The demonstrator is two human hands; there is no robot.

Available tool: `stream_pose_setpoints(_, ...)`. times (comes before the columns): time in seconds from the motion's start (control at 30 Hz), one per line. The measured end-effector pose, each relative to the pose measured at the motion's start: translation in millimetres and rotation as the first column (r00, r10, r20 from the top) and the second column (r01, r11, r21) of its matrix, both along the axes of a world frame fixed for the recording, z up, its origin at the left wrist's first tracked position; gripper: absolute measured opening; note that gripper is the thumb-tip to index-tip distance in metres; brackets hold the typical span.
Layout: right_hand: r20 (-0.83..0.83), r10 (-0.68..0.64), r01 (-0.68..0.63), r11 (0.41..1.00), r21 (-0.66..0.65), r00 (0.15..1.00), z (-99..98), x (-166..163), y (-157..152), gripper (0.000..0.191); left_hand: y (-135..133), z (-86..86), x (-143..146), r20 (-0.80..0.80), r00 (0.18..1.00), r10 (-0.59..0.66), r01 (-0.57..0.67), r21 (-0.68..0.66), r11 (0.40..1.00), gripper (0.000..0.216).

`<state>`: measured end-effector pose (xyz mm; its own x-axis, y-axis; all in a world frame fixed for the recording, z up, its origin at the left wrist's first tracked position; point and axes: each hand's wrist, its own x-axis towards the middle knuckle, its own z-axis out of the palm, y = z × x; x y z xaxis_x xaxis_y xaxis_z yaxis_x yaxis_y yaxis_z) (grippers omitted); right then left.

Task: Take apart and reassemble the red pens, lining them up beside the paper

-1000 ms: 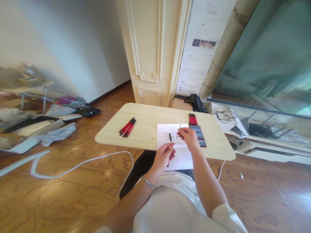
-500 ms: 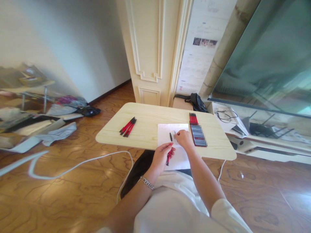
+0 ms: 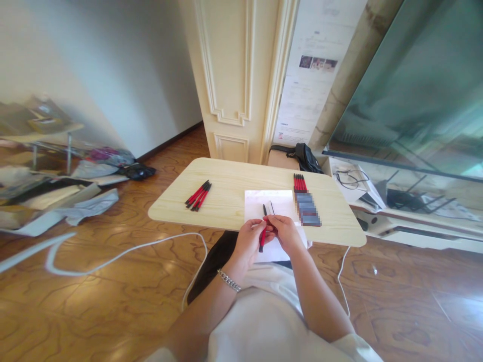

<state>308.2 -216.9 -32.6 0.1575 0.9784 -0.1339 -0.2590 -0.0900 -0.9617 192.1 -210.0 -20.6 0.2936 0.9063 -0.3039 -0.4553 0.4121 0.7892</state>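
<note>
My left hand [image 3: 251, 239] is closed around a red pen barrel [image 3: 262, 240], which points down toward me with its black end lowest. My right hand [image 3: 286, 231] meets it at the barrel's upper end, its fingertips pinched there. Just beyond the fingers, a black pen part [image 3: 264, 208] and a thin dark pen refill [image 3: 272, 207] lie on a white sheet of paper [image 3: 252, 202]. The paper hangs over the table's near edge. Whatever is between the right fingertips is mostly covered.
On the pale wooden table [image 3: 226, 173], several red-and-black pens [image 3: 198, 195] lie at the left. A row of similar pens [image 3: 300, 183] sits at the right, above a phone [image 3: 308, 209]. A white cable [image 3: 143, 246] loops across the floor.
My right hand has left the refill on the paper and moved back toward me, to the barrel's upper end. My left hand keeps hold of the barrel.
</note>
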Motion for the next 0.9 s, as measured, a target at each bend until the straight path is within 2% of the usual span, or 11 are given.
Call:
stream_pose_setpoints(0.2, -0.203, 0.156, -0.149, 0.988, 0.047, 0.967, 5.6, -4, -2, 0.030, -2, 6.3, 2, -0.134, 0.991, 0.028, -0.020, 0.054, 0.998, 0.027)
stream_pose_setpoints(0.4, -0.209, 0.249, -0.233, 0.967, 0.098, 0.946, 9.0, -4, -4, 0.027, -3, 4.3, 2, -0.108, 0.994, 0.026, -0.010, 0.152, 0.988, 0.030)
stream_pose_setpoints(0.67, -0.132, 0.205, -0.200, 0.978, 0.053, 0.970, 2.9, 6, 1, 0.031, -4, 0.1, -1, -0.175, 0.984, -0.017, 0.055, 0.210, 0.976, 0.034)
stream_pose_setpoints(0.9, 0.105, 0.025, -0.032, 0.997, 0.069, 0.994, 5.7, 28, 23, 0.038, -4, -4.0, -7, -0.242, 0.969, -0.056, 0.115, 0.235, 0.965, 0.044)
